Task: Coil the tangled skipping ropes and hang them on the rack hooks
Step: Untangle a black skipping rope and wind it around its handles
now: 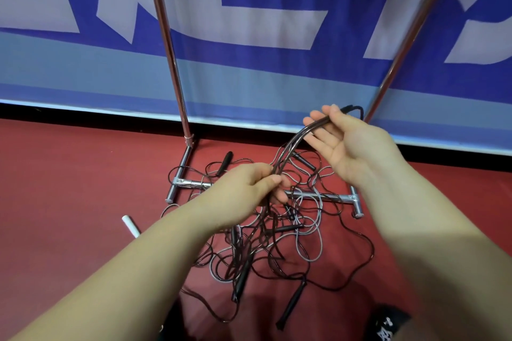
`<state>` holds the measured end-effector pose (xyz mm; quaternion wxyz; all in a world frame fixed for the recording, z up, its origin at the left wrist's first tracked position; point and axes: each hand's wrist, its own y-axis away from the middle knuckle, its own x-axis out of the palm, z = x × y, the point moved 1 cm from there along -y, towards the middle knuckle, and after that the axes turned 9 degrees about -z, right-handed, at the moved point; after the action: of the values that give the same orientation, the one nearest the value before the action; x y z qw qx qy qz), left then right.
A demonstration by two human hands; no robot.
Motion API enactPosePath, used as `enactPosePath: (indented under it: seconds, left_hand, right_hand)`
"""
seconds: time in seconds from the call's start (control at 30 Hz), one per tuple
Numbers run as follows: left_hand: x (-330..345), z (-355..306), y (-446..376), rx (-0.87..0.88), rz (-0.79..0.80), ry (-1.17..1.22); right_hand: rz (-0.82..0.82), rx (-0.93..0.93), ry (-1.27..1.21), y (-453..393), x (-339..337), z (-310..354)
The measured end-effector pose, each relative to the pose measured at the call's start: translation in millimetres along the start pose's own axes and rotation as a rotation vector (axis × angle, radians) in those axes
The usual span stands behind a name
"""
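Both my hands hold one bundle of dark rope strands above the tangle on the red floor.

My left hand has its fingers curled round the bundle of dark strands, gripping it low down. My right hand is palm-up and higher, its fingers nearly straight, with the same bundle lying across them and the thumb pressing it; a black handle end juts past the fingertips. Below, the tangled skipping ropes, dark and grey cords with several black handles, lie heaped on the floor over the chrome base bar of the rack. A white handle lies near the heap. The rack's two uprights rise against a blue and white banner.
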<state>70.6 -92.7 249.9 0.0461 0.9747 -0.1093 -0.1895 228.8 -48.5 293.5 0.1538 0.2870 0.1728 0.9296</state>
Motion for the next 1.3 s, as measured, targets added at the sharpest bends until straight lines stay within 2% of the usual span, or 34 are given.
enactPosePath:
  seconds: [0.1,0.17,0.27,0.37,0.43,0.5,0.6,0.8,0.97,1.1,1.2,1.3]
  left_hand:
    - [-2,-5,-2,-0.076,-0.056,0.179]
    - [-6,-7,-4,-0.122,-0.127,0.314]
    - [-13,-11,-6,-0.149,-0.217,0.478]
    - [-18,-13,-7,-0.185,-0.297,0.637]
    - [-21,-15,-8,-0.189,-0.344,0.71]
    - [-24,-15,-9,-0.184,-0.386,0.748]
    - [-25,-17,-10,-0.18,-0.421,0.788]
    - [-27,-16,-12,-0.125,-0.427,0.778]
    - [-25,-14,-13,-0.138,-0.41,0.753]
    - [-21,-13,-12,-0.098,-0.341,0.563]
    - [-17,-8,-9,-0.02,-0.314,0.239]
    - [-19,-8,-5,0.014,-0.3,0.094]
  right_hand:
    - [0.011,-0.013,0.074,-1,0,-2]
    - [0.057,0.0,0.243,0,0,-5]
    - [0.207,-0.024,0.746,4,-1,-14]
    - [0.389,-0.191,1.309,13,-5,-25]
    - [0.484,-0.298,1.522,17,-8,-32]
    - [0.525,-0.357,1.53,21,-9,-36]
    - [0.527,-0.391,1.409,21,-8,-39]
    - [0.499,-0.461,1.284,20,-8,-36]
    - [0.508,-0.521,1.3,23,-7,-37]
    - [0.419,-0.518,1.202,22,-5,-33]
    - [0.317,-0.413,1.078,20,-5,-27]
    - [0.204,-0.333,0.969,17,-5,-23]
